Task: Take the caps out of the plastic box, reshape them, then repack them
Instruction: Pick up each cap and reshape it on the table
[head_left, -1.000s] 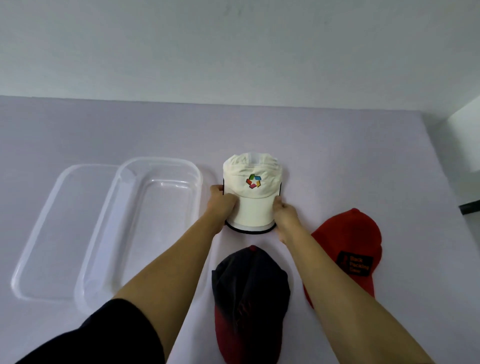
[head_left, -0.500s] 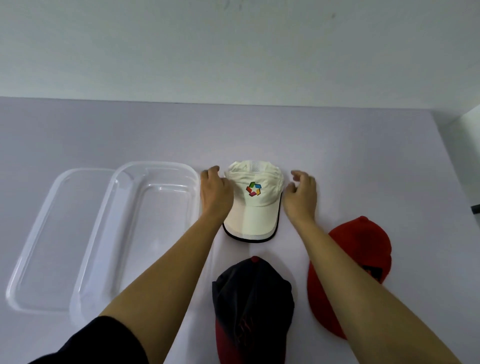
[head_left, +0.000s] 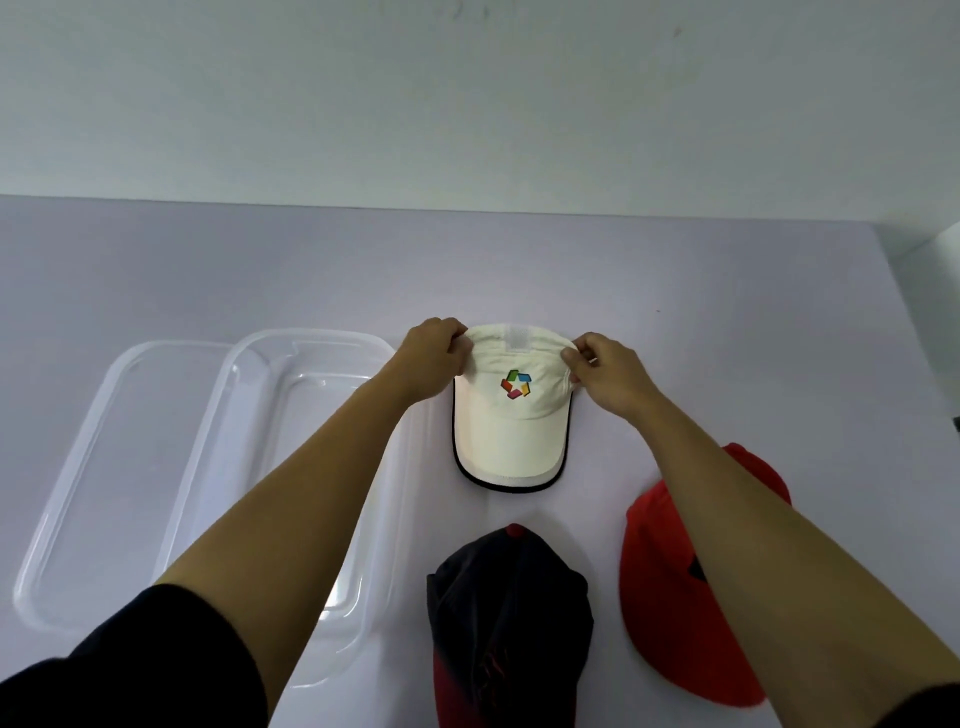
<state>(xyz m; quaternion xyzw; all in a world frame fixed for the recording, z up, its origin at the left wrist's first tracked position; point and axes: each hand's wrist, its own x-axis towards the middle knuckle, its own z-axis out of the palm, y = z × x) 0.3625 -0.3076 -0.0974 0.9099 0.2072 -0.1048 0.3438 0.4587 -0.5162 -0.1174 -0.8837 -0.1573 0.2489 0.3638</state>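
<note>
Both hands, loose beside crown before, now pinch white cap (head_left: 511, 431): left hand (head_left: 428, 364), right hand (head_left: 608, 374) at crown sides.

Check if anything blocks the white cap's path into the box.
Nothing visible does. The white cap, pinched by the left hand and right hand, lies beside the open plastic box; only the left forearm crosses its rim.

Three caps lie out beside the clear box.
The white cap (head_left: 511, 415) lies flat, its dark-edged brim toward the person and a bright star badge on its front. The left hand (head_left: 428, 364) and right hand (head_left: 608, 371) pinch its top at the two sides. The black cap (head_left: 506, 613), red at the brim, lies crumpled just below it. The red cap (head_left: 670, 597) lies to the right. The box (head_left: 311, 335) sits open on the left.
</note>
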